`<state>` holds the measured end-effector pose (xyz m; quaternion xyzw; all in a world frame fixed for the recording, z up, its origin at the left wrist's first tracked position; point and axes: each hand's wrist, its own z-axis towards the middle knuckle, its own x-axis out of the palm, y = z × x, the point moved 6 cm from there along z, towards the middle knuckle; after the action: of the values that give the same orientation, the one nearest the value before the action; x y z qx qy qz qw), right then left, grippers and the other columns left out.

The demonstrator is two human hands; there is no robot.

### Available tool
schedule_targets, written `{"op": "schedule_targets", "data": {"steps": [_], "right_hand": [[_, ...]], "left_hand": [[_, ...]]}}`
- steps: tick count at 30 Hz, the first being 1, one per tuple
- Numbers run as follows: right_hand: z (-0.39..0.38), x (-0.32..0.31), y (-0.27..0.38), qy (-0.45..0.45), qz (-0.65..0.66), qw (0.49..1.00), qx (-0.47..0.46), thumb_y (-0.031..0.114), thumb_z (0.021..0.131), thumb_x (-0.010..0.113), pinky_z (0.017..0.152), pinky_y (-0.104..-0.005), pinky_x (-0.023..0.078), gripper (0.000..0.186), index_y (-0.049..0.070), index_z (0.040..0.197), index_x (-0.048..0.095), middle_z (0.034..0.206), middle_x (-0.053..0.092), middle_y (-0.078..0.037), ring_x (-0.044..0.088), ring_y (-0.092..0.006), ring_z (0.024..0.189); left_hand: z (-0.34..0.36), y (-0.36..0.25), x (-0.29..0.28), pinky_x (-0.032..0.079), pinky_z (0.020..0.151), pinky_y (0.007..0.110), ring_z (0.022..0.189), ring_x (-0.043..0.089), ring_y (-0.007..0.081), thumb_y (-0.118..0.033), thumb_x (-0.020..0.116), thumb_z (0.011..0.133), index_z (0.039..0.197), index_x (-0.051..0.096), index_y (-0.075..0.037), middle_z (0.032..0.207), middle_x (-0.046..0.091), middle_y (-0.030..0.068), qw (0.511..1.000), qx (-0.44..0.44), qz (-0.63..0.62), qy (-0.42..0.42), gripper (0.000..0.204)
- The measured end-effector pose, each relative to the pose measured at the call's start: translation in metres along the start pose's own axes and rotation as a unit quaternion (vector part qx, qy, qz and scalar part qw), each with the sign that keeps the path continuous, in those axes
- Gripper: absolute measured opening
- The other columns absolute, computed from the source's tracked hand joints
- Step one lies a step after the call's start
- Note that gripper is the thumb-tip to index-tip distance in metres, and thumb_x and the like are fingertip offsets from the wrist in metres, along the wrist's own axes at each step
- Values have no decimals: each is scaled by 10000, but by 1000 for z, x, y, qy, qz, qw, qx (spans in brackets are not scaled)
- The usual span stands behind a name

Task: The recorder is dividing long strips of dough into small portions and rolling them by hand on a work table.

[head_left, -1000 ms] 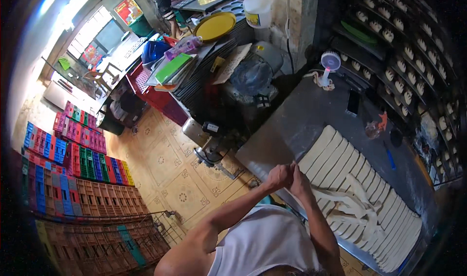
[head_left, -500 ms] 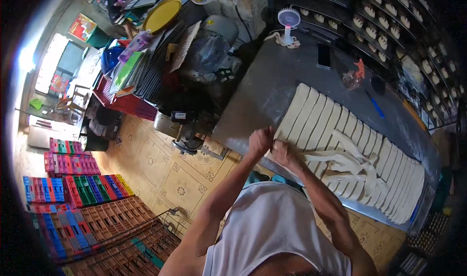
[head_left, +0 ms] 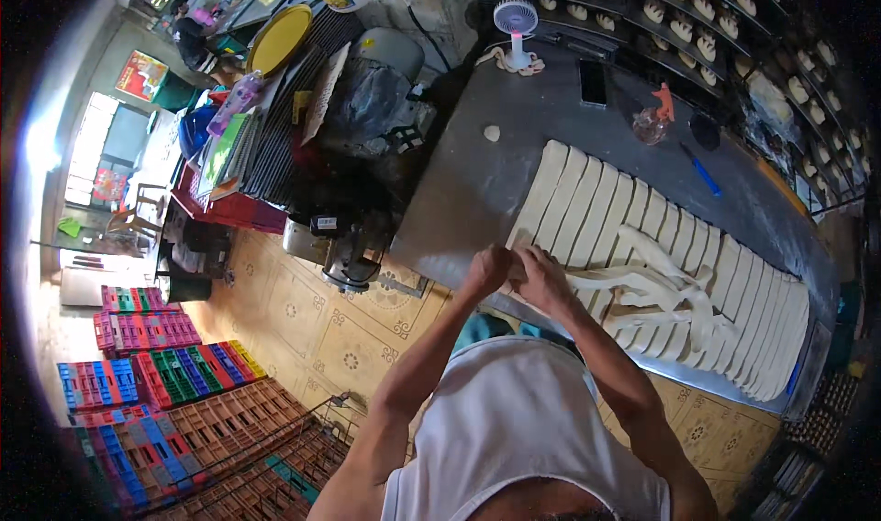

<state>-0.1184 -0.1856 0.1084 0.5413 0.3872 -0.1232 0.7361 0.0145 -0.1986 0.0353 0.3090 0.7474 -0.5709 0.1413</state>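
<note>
- As seen from above, pale dough strips (head_left: 587, 200) laid side by side in a row on a dark tabletop (head_left: 450, 209).
- Left hand (head_left: 491, 268): at the row's near-left corner, fingers folded into a fist; contents, if any, hidden.
- Right hand (head_left: 540, 275): close beside the left hand, over the near ends of the row's leftmost strips, fingers curled downward; cannot tell whether gripping dough.
- Loose dough strips (head_left: 661, 282): piled across the row's near side.
- Small dough lump (head_left: 493, 133): apart from the row, beyond its left end.
- Portable fan (head_left: 516, 30), phone (head_left: 593, 81), spray bottle (head_left: 652, 122), blue-handled tool (head_left: 705, 174): beyond the row.
- Stacked crates (head_left: 197, 374): well left of the row.
</note>
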Motion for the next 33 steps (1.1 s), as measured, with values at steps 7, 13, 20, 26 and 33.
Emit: {"op": "schedule_targets", "data": {"steps": [7,13,20,26,33], "right_hand": [[22,38,-36,85,-62,985,141,177,807,646,747,-542,522,301,-3,1043,598,904,689,-261,669,-453,828],[1,36,-43,108,-54,983,137,255,826,661,731,-531,521,238,58,957,641,875,698,-235,681,-419,830],[34,-10,0,-65,118,989,56,172,877,653,731,-504,527,275,83,1122,566,943,668,-234,651,-466,881],[-1,6,-19,21,-37,999,21,151,819,704,815,-511,524,510,66,1274,492,1122,633,-250,635,-448,1003],[-2,17,-34,83,-48,979,181,233,847,651,780,-535,533,370,-7,1122,595,946,683,-290,662,-470,915]], "left_hand": [[6,-39,-26,540,712,537,814,667,455,-434,485,983,855,711,-59,819,685,233,980,-3,152,-127,456],[17,-29,-17,534,693,548,772,666,457,-446,489,975,771,697,-53,784,677,237,980,-4,125,-157,489],[44,-50,-70,536,770,519,929,646,465,-325,601,911,1258,555,-80,1060,663,261,947,162,75,-269,428],[22,10,32,546,763,490,903,662,445,-293,660,859,1169,630,-46,974,679,255,985,155,-46,61,397],[-6,-59,-10,540,676,530,772,682,420,-362,526,947,830,696,-87,823,690,225,986,17,139,-89,343]]}}
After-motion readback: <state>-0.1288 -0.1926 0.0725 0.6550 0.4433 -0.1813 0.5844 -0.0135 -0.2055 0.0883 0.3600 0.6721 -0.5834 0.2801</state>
